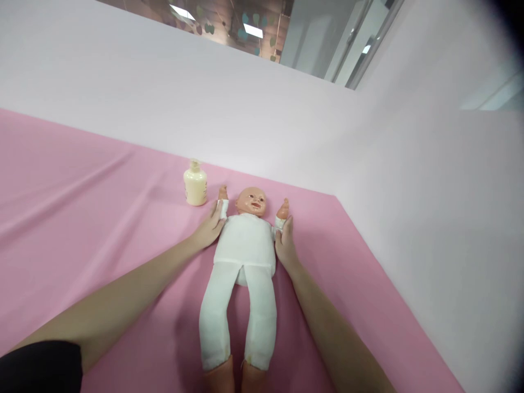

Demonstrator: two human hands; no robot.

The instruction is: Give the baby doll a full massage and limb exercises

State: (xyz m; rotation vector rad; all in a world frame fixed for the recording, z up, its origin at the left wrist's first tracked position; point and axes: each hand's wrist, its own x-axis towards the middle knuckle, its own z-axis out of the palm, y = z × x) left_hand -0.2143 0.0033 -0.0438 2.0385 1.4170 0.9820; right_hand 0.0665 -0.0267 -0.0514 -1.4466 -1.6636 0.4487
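A baby doll [245, 240] in a white suit lies on its back on the pink sheet [82, 218] covering the desk, head pointing away toward the white wall [204, 109], arms raised on either side of its head. The left hand [208, 228] rests flat against the doll's shoulder and sleeve, fingers loosely spread and extended, gripping nothing. The right hand [285, 245] lies along the doll's other side, fingers together and straight, touching the sleeve near the wrist. A cream pump bottle [195, 184] stands upright just beyond the left hand, near the doll's raised arm.
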